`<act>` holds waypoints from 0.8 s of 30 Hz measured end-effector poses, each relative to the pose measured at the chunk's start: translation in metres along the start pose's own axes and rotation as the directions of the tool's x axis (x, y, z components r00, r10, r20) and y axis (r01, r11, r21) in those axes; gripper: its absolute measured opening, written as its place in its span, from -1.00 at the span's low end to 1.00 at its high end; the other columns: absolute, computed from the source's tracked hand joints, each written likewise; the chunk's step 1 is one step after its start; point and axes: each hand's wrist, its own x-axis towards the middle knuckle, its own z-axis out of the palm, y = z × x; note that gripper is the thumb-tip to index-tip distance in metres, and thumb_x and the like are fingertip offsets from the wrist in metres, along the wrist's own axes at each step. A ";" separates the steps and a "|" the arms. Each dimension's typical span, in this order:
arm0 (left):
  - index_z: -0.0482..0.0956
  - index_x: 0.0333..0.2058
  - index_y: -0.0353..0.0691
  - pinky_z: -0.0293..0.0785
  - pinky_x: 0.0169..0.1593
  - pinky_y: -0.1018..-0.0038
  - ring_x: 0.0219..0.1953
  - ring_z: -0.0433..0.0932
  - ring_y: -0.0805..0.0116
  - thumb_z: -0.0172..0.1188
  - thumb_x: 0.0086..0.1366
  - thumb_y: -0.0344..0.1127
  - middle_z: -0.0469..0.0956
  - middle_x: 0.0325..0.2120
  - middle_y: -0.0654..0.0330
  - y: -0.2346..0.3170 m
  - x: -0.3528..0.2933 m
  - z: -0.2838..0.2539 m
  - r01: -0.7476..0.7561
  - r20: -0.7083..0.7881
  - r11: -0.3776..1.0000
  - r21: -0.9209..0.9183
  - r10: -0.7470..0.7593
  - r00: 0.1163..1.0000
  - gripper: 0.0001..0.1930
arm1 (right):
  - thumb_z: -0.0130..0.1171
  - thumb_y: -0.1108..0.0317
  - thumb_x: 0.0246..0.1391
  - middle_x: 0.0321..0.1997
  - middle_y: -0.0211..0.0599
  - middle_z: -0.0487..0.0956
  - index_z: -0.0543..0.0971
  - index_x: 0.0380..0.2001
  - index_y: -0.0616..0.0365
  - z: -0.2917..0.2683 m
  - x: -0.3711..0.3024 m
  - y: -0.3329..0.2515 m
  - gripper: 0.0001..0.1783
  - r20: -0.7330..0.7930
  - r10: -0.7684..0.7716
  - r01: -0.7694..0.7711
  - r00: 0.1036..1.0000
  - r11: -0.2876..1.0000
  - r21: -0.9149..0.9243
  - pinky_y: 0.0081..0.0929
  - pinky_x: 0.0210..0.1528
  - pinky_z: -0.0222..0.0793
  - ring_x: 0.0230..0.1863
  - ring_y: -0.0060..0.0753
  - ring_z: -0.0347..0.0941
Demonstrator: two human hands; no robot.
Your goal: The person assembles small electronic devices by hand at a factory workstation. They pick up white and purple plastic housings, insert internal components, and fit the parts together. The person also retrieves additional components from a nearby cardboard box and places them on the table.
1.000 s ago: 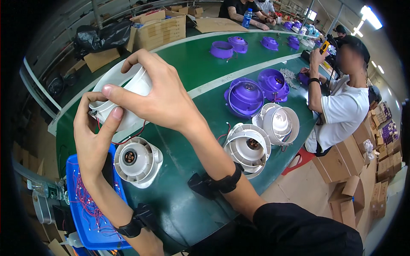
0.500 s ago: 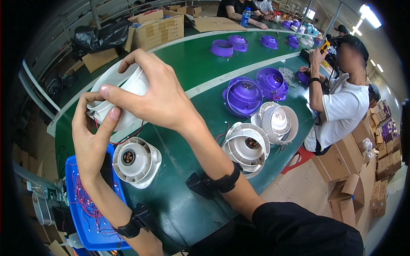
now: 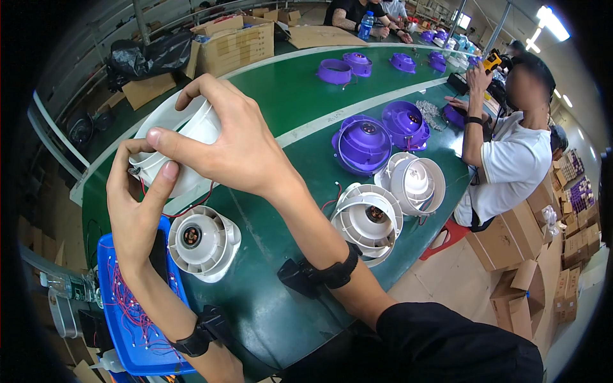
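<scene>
A white plastic ring-shaped housing (image 3: 198, 127) is held up between my two hands above the green table. My left hand (image 3: 137, 191) grips its near edge, thumb and fingers closed around a spot where a red and black wire (image 3: 199, 205) comes out. My right hand (image 3: 233, 140) clasps the housing from above, its thumb pressed near the left thumb. Part of the housing is hidden behind my fingers. Just below stands a white fan motor housing (image 3: 203, 242) with a dark round hub.
A blue tray (image 3: 143, 367) of red wires lies at the left. White fan housings (image 3: 369, 223) and purple ones (image 3: 364, 145) stand to the right. Beyond runs a green conveyor (image 3: 281, 83) carrying purple parts. At right, a person (image 3: 517, 147) holds a yellow tool (image 3: 491, 62).
My hands and the white housing have stayed almost still. The person at right has raised the yellow tool slightly; purple parts on the conveyor have shifted slightly right.
</scene>
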 end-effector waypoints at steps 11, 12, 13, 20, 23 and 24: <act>0.39 -0.50 -0.33 0.35 -0.39 0.48 -0.47 0.35 0.50 0.49 0.02 -0.13 0.43 -0.56 0.20 -0.030 0.007 -0.004 0.134 -0.133 0.930 0.341 -0.094 0.987 -0.54 | 0.28 0.09 0.03 -0.15 0.05 0.57 0.51 -0.10 0.30 0.005 -0.011 0.007 -0.49 0.090 0.065 -0.047 0.994 0.981 -0.189 -0.24 -0.01 0.40 -0.04 0.01 0.50; 0.43 -0.51 -0.40 0.41 -0.34 0.39 -0.49 0.41 0.38 0.51 -0.03 -0.02 0.50 -0.56 0.03 -0.044 0.010 -0.004 0.160 -0.215 0.875 0.456 -0.066 0.974 -0.47 | 0.27 0.12 0.05 -0.15 0.05 0.58 0.51 -0.10 0.29 0.003 -0.012 0.007 -0.51 0.147 0.080 -0.050 0.986 0.979 -0.199 -0.24 -0.03 0.41 -0.05 0.01 0.51; 0.49 -0.51 -0.44 0.45 -0.30 0.31 -0.48 0.51 0.22 0.51 -0.05 0.04 0.55 -0.53 -0.09 -0.057 0.012 -0.006 0.240 -0.229 0.840 0.486 -0.143 0.963 -0.43 | 0.26 0.14 0.06 -0.14 0.04 0.58 0.52 -0.10 0.29 0.002 -0.012 0.010 -0.53 0.205 0.096 -0.052 0.974 0.976 -0.212 -0.24 -0.04 0.42 -0.07 0.01 0.52; 0.49 -0.07 -0.36 0.43 0.10 0.13 0.00 0.51 -0.17 0.39 0.07 -0.21 0.52 -0.11 -0.18 -0.156 -0.006 -0.012 0.316 -0.440 0.778 0.543 -0.057 0.896 -0.49 | 0.25 0.18 0.07 -0.16 -0.04 0.62 0.55 -0.11 0.25 0.006 -0.011 0.001 -0.60 0.418 0.145 -0.057 0.897 0.975 -0.216 -0.25 -0.17 0.47 -0.16 -0.07 0.56; 0.38 0.13 -0.35 0.45 0.10 0.14 0.04 0.53 -0.18 0.40 0.06 -0.20 0.47 0.03 -0.27 -0.123 -0.002 -0.013 0.442 -0.203 0.698 0.564 -0.402 0.893 -0.31 | 0.24 0.20 0.08 -0.14 -0.07 0.63 0.55 -0.10 0.25 -0.003 -0.011 0.005 -0.60 0.440 0.155 -0.052 0.884 0.970 -0.237 -0.27 -0.16 0.48 -0.15 -0.09 0.58; 0.33 0.18 -0.34 0.47 0.09 0.16 0.04 0.55 -0.17 0.42 0.04 -0.17 0.45 0.07 -0.29 -0.108 0.000 -0.019 0.501 -0.087 0.657 0.563 -0.556 0.827 -0.24 | 0.23 0.20 0.09 -0.13 -0.07 0.63 0.55 -0.09 0.25 -0.004 -0.010 0.005 -0.60 0.446 0.169 -0.066 0.879 0.969 -0.237 -0.27 -0.16 0.49 -0.15 -0.10 0.58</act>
